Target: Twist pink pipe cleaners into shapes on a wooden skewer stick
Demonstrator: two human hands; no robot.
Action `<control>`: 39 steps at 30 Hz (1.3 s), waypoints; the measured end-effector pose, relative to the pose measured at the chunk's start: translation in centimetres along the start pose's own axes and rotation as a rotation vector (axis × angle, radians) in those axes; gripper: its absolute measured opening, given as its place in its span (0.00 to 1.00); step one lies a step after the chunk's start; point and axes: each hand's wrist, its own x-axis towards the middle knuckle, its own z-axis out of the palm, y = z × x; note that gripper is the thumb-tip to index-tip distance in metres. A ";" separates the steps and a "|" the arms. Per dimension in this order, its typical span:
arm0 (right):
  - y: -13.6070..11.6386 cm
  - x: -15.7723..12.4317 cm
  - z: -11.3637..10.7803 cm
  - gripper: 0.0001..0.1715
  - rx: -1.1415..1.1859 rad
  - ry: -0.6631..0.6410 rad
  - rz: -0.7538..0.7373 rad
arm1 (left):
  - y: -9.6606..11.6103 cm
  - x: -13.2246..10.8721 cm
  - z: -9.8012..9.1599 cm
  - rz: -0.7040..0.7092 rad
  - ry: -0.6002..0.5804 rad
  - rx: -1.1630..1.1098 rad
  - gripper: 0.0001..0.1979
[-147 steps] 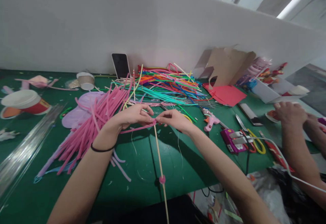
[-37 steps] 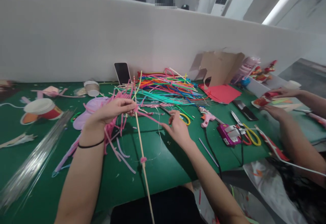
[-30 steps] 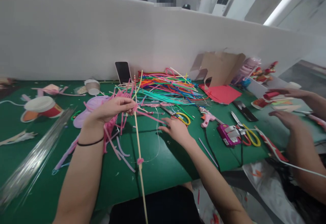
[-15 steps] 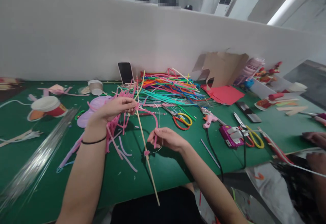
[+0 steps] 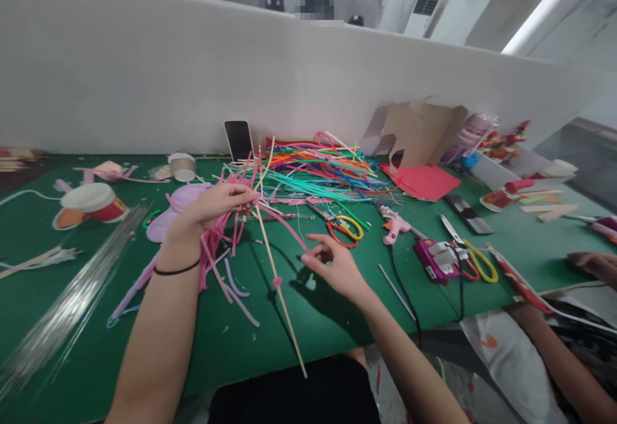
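My left hand (image 5: 229, 200) pinches a thin wooden stick (image 5: 268, 244) near its upper part, where a pink pipe cleaner (image 5: 289, 225) meets it. The stick slants down toward me, with a small pink tuft (image 5: 277, 281) round it lower down. My right hand (image 5: 337, 266) grips the pipe cleaner's other end between thumb and fingers, so the strip runs nearly straight between my hands. Beneath my left hand lie a bundle of pink pipe cleaners (image 5: 219, 234) and a lilac flat piece (image 5: 157, 226).
Behind the hands is a heap of coloured pipe cleaners (image 5: 318, 173). Scissors (image 5: 347, 228), a pink glue gun (image 5: 396, 226) with its cable and a purple power strip (image 5: 434, 260) lie to the right. A phone (image 5: 238, 140) leans on the partition. Another person's hand (image 5: 590, 262) rests at far right.
My right hand has moved right and slightly up, drawing the curved pink pipe cleaner out straighter. My left hand keeps its place on the stick.
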 end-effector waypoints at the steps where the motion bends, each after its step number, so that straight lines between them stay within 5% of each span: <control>1: -0.4 -0.3 -0.3 0.18 -0.114 0.028 -0.040 | -0.1 0.1 0.0 0.000 -0.001 0.014 0.20; 10: -3.8 0.3 -5.3 0.12 -0.614 0.287 -0.357 | 0.6 -0.1 0.5 0.033 -0.080 0.118 0.19; 14: -5.4 1.1 -3.6 0.17 -0.983 0.434 -0.459 | 0.8 0.1 1.5 0.036 -0.095 0.076 0.18; 19: -5.8 2.8 1.6 0.16 -1.162 0.225 -0.537 | 1.0 0.2 2.3 0.048 -0.140 0.063 0.18; 22: -4.8 4.7 2.7 0.12 -1.245 0.178 -0.533 | 1.3 0.2 2.5 0.041 -0.135 0.067 0.19; 39: -6.6 7.4 -0.9 0.15 -1.127 0.039 -0.703 | 1.2 1.0 3.6 0.112 -0.184 0.129 0.16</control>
